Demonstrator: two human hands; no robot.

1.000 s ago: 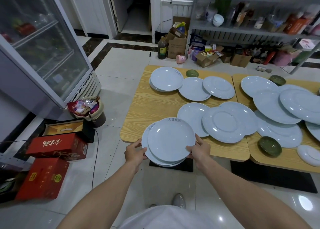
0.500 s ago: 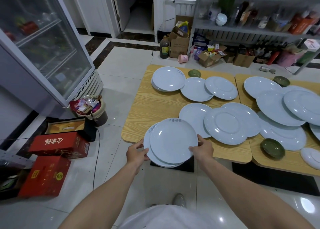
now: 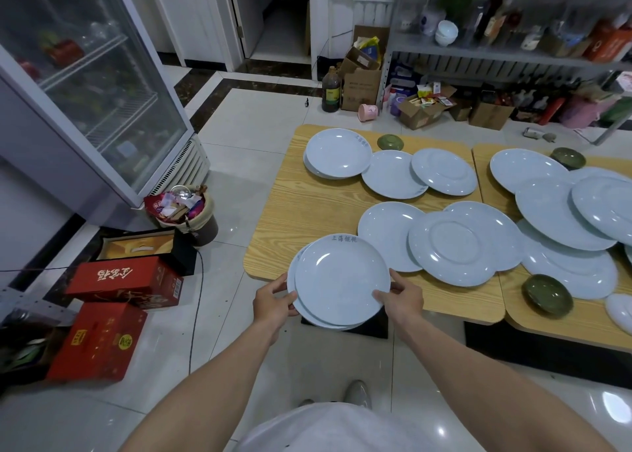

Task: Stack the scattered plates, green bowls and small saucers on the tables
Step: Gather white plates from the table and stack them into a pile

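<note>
Two-plate stack [image 3: 342,280] held at the near corner of the left tabletop [image 3: 307,208], partly overhanging the edge.
Left hand [image 3: 273,303] and right hand [image 3: 402,301] each pinch an opposite rim, thumbs on top. The plates sit offset. Advise squaring them, keeping them level, and seating them fully on the wood before adding the neighbouring plate [image 3: 386,232].

Three green bowls [image 3: 390,142] [image 3: 567,157] [image 3: 547,294], two tables [image 3: 307,212] [image 3: 482,178] (overlapping plates [image 3: 451,248]: at least a dozen).
</note>
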